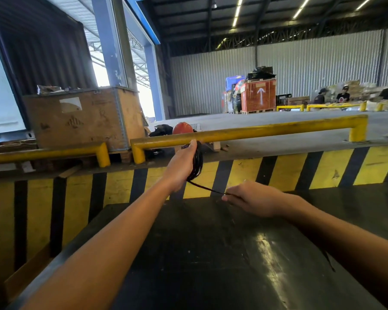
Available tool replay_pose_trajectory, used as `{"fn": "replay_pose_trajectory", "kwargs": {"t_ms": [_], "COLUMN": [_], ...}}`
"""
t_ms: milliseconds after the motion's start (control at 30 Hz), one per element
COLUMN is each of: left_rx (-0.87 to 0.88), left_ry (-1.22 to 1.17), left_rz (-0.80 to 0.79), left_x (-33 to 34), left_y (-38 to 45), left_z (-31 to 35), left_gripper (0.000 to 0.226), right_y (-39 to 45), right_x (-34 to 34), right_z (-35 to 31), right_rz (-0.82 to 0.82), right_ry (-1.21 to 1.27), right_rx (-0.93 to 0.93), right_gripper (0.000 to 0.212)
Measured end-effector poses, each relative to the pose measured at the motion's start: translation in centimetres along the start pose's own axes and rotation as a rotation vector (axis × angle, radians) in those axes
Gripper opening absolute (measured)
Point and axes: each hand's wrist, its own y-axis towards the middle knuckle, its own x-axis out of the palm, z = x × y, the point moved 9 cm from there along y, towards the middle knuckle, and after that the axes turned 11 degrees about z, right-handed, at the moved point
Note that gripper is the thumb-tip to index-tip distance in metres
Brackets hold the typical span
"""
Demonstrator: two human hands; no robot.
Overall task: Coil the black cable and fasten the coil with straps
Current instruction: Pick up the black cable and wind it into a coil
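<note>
The left hand (182, 166) was closed around the coil (197, 163) of the black cable, held upright above the dark table (188, 253). From its bottom a loose strand (207, 188) ran down and right to the right hand (253, 201), which pinched it, nearer the table.

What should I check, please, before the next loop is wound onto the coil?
1. Left hand grips the coil: ok.
2. Loops lie bundled together, none hanging loose: ok.
3. Right hand pinches the free cable: ok.
4. The stretch between the hands is straight, without a knot: ok.
5. The remaining cable is free of tangles: cannot tell, only a short dark piece shows beside the right forearm.
6. Straps within reach on the table: cannot tell, none are visible.
</note>
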Motion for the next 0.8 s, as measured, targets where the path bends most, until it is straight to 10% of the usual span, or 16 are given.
{"fn": "replay_pose_trajectory", "kwargs": {"t_ms": [133, 367, 567, 800], "left_rx": [-0.013, -0.35, -0.342, -0.317], "left_ry": [0.528, 0.009, -0.594, -0.295], "left_rz": [-0.224, -0.768, -0.607, -0.338], "left_x": [-0.1, 4.4, 3.4, 2.9], "left_y": [-1.5, -7.2, -4.3, -2.9], "left_z": [-3.7, -4.6, 0.4, -1.8], "left_gripper": [0.052, 0.049, 0.054, 0.048], "right_y": [0.7, 1.2, -1.3, -2.1], "right_x": [-4.0, -4.7, 3.7, 3.1], "right_z": [1.0, 2.9, 0.1, -6.3], "right_rz": [0.053, 0.193, -0.066, -0.209], "right_ry": [-0.084, -0.101, 0.116, -0.061], "right_rx": [-0.056, 0.009, 0.157, -0.014], "right_gripper": [0.027, 0.036, 0.02, 0.03]}}
